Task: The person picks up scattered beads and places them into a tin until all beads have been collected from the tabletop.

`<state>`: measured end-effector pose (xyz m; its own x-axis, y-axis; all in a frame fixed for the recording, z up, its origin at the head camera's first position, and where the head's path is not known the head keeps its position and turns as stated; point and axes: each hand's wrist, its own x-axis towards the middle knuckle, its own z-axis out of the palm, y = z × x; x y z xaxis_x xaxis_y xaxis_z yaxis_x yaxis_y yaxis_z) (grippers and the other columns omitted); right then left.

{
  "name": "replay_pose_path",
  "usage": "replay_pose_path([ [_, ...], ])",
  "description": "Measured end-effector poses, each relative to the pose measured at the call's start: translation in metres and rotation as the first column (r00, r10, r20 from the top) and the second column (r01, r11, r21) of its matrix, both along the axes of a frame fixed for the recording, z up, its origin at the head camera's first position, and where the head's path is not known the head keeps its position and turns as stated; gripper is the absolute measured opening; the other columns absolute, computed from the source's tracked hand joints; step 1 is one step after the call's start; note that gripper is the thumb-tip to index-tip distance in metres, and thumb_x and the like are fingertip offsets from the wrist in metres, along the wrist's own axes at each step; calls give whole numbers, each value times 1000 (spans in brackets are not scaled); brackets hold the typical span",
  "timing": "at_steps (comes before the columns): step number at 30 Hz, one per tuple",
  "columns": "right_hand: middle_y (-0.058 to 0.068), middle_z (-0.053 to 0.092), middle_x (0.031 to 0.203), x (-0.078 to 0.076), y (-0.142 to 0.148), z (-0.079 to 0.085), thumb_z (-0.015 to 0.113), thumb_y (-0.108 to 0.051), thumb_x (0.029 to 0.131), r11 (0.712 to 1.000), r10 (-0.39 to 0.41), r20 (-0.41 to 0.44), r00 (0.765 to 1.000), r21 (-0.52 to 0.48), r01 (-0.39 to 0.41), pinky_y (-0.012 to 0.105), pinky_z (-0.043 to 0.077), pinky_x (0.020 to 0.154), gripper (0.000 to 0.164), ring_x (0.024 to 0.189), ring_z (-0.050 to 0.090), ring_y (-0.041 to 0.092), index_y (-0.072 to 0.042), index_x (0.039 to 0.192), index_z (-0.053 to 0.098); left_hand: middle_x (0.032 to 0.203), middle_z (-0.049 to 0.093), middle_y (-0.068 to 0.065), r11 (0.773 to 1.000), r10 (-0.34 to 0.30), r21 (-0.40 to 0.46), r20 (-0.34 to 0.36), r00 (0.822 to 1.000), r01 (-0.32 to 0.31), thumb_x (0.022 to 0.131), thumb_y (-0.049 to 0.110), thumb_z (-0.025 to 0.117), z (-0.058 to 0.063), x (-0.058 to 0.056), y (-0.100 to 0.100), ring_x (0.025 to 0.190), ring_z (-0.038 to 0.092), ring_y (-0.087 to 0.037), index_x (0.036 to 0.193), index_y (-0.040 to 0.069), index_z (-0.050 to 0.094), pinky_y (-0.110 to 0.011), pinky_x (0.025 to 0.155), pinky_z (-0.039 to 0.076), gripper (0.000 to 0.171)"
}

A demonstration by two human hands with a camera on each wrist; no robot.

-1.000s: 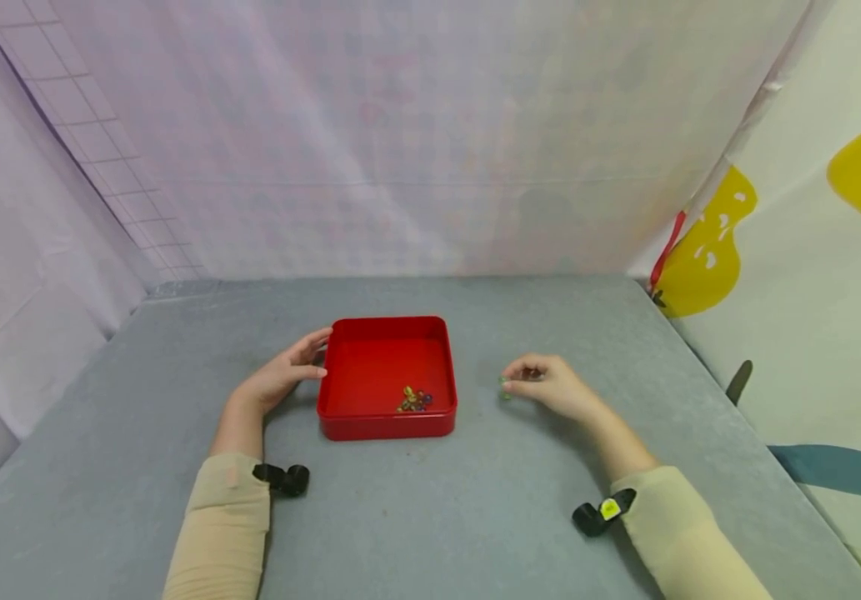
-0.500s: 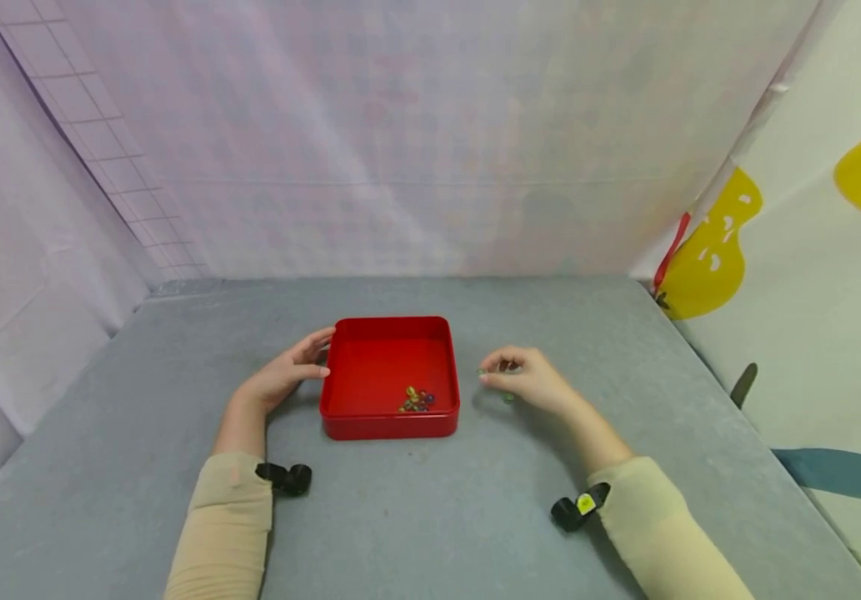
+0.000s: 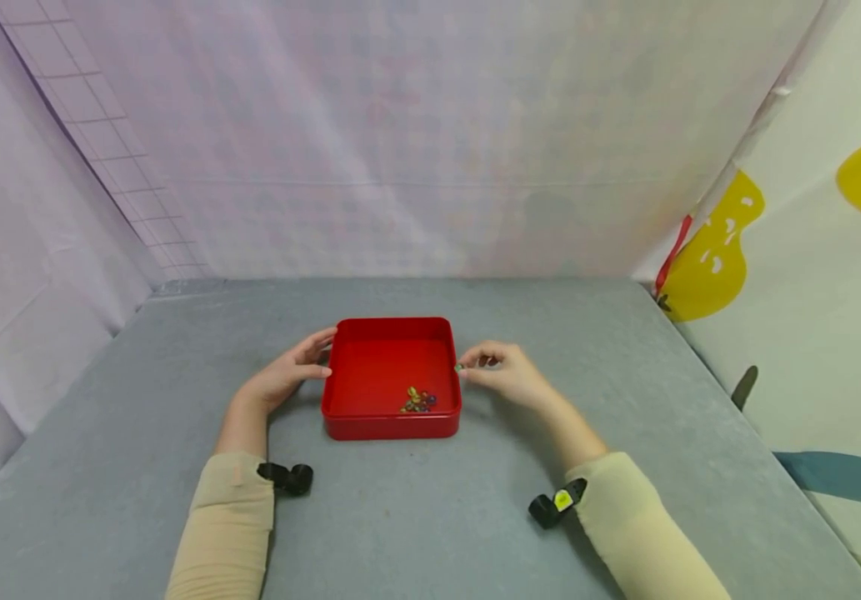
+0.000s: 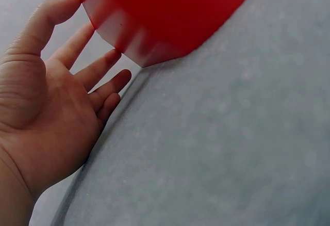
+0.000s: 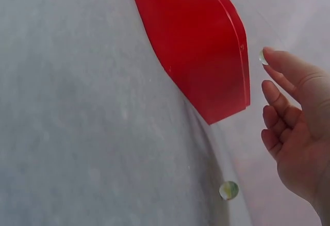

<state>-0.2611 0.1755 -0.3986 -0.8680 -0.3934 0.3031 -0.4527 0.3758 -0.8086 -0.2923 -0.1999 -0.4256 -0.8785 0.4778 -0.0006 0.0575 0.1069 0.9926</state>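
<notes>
A square red tray sits on the table, with several coloured glass marbles gathered near its front right corner. Against its left side rest the fingertips of my left hand, fingers spread and nearly straight in the left wrist view. My right hand pinches a greenish glass marble between thumb and index finger, right at the tray's right rim. The other fingers of that hand are loosely curled. A second clear marble with yellow-green streaks lies on the table in the right wrist view; the right hand hides it in the head view.
The grey table reaches back to a pale curtain. On the right hangs a white cloth with yellow shapes. Black wrist cameras are strapped over both beige sleeves.
My right hand has carried the pinched marble leftward from the table to the tray's right rim, leaving another marble behind. My left hand stays at the tray's left side.
</notes>
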Motion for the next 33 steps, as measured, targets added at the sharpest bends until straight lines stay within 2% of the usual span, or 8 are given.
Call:
replay_pose_path([
  [7, 0, 64, 84, -3, -10, -1, 74, -10, 83, 1000, -13, -11, 1000, -28, 13, 36, 41, 76, 12, 82, 53, 21, -6, 94, 73, 156, 18, -14, 1000, 3, 0, -2, 1000, -3, 93, 2, 56, 1, 0, 0, 139, 17, -36, 152, 9, 21, -59, 106, 19, 70],
  [12, 5, 66, 87, -3, -18, 0, 74, -7, 84, 999, -29, 2, 1000, -44, 29, 39, 40, 77, 13, 83, 52, 23, -2, 95, 73, 156, 16, -16, 1000, -8, 3, -10, 1000, 8, 93, 1, 55, 1, 0, -1, 140, 16, -38, 152, 7, 19, -60, 106, 18, 70],
  [19, 10, 65, 87, 14, -33, 23, 70, -3, 85, 998, -47, 32, 998, -42, 49, 32, 41, 72, 14, 83, 52, 25, 6, 96, 69, 156, 18, -15, 1000, -3, 2, -1, 1000, 3, 92, 2, 56, 1, 0, 0, 139, 17, -36, 152, 9, 22, -59, 106, 18, 69],
  [22, 11, 66, 87, 14, -37, 24, 71, -3, 85, 997, -52, 44, 998, -53, 54, 32, 41, 73, 15, 83, 52, 26, 6, 96, 69, 156, 18, -15, 1000, -6, 9, -3, 1000, 6, 92, 1, 55, 0, 0, 0, 139, 17, -35, 152, 9, 22, -58, 106, 19, 69],
  [29, 11, 67, 86, -12, -38, -5, 73, -4, 83, 996, -62, 26, 998, -68, 63, 37, 41, 74, 15, 82, 53, 27, 3, 97, 70, 155, 20, -14, 1000, 1, 7, 7, 1000, -1, 92, 3, 56, 1, 0, 0, 139, 18, -35, 152, 11, 23, -59, 106, 18, 69],
  [33, 4, 66, 83, -16, -39, -10, 75, -7, 83, 995, -67, 21, 998, -77, 68, 33, 42, 72, 15, 80, 53, 22, 0, 95, 71, 156, 19, -14, 1000, -1, 5, 4, 1000, 1, 93, 4, 55, 1, 1, 0, 139, 18, -36, 152, 10, 22, -59, 106, 18, 69],
])
